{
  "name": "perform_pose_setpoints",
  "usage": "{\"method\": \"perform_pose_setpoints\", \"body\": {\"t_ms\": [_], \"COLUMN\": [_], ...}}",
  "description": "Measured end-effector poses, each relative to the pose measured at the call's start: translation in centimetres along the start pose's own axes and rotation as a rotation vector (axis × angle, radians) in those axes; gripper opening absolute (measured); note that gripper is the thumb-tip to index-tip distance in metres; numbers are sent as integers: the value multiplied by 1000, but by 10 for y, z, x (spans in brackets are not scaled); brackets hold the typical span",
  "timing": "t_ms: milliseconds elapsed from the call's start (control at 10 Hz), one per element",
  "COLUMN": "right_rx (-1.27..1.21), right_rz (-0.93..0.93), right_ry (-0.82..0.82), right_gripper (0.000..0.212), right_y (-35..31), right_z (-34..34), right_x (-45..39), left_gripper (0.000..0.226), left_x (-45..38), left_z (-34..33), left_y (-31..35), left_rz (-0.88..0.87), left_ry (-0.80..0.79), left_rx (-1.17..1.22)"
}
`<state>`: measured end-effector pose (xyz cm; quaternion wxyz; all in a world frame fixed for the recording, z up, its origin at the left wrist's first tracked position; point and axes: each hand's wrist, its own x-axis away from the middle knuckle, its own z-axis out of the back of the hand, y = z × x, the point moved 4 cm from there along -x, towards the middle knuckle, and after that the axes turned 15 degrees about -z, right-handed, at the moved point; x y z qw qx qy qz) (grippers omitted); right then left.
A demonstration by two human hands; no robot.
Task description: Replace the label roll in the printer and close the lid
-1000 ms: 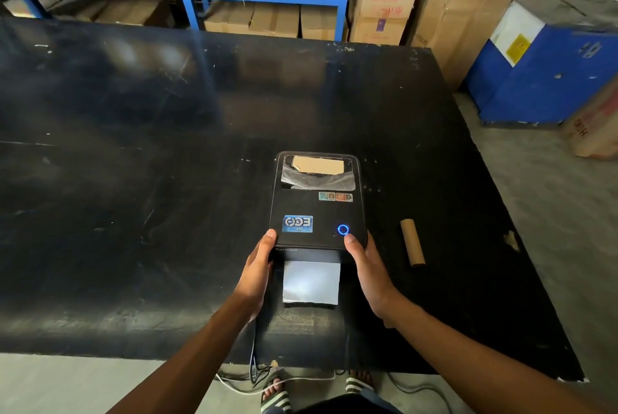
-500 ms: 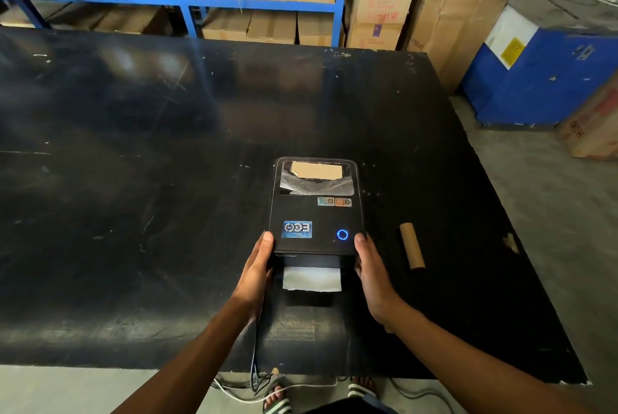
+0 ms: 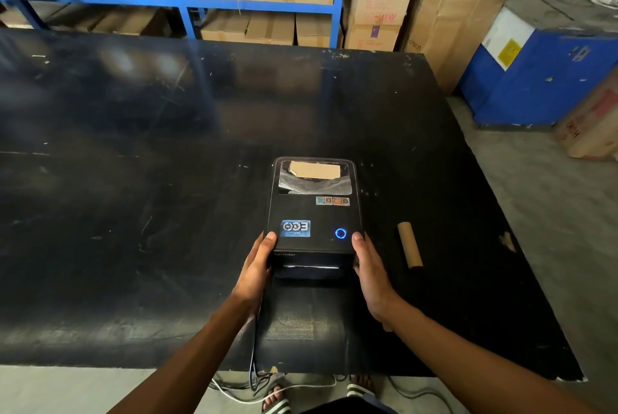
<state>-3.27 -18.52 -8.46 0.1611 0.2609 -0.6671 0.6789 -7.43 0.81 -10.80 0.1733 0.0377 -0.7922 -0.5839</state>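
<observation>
Left hand (image 3: 255, 274) and right hand (image 3: 371, 274), fingers gripping black plastic label printer (image 3: 312, 213) front corners, seating lid near worktop (image 3: 133, 179) front edge.

one printer (image 3: 312, 213), one cardboard core (image 3: 409, 249), two hands

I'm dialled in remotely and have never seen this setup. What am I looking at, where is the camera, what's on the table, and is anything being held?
There is no robot: a person works with bare hands, and the one camera sits on their head, looking forward and down. On the black table stands a small black label printer with its lid down and a blue ring light glowing on top. The left hand and right hand clasp the printer's front corners, thumbs on the lid. A thin white strip shows in the front slot. To the right, apart from the printer, lies a bare cardboard core, likely the used roll. Behind the table stand blue shelves of cartons.
</observation>
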Motion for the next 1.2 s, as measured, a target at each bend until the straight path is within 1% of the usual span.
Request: {"method": "perform_pose_setpoints", "body": {"t_ms": [100, 200, 300, 400, 500, 600, 700, 800, 900, 1000, 1100, 1200], "right_rx": [8, -10, -16, -26, -29, -30, -28, -39, -35, -19, -96, -153], "right_rz": [11, 2, -1, 5, 20, 35, 30, 20, 31, 52, 53, -45], "right_ry": [13, 22, 28, 38, 45, 63, 79, 87, 90, 88, 77, 157], "right_gripper": [39, 44, 34, 31, 43, 44, 40, 35, 45, 46, 36, 38], "right_y": [3, 4, 3, 4, 4, 6, 7, 5, 6, 10, 8, 51], "right_z": [1, 0, -1, -1, -2, -3, -4, -5, -5, -5, -3, 11], "right_x": [-2, -4, -4, -3, -3, -3, -3, -2, -3, -1, 5, 9], "left_gripper": [34, 33, 30, 31, 31, 37, 44, 39, 43, 51, 45, 19], "left_x": [0, 0, 1, 1, 2, 2, 2, 2, 2, 7, 11, 30], "left_z": [-1, -1, -2, -2, -2, -1, 2, 3, 3, -2, -3, 22], "left_y": [0, -1, 2, 2, 3, 3, 1, 1, 2, 3, -4, -27], "left_rz": [-3, 5, 6, 16, 21, 13, 21, 21, -3, -12, 7, -47], "left_ry": [10, 17, 7, 2, 4, 12, 16, 19, 23, 41, 109, 295], "left_rx": [6, 18, 6, -2, -16, -40, -63, -86, -99, -30, 62, -33]}}
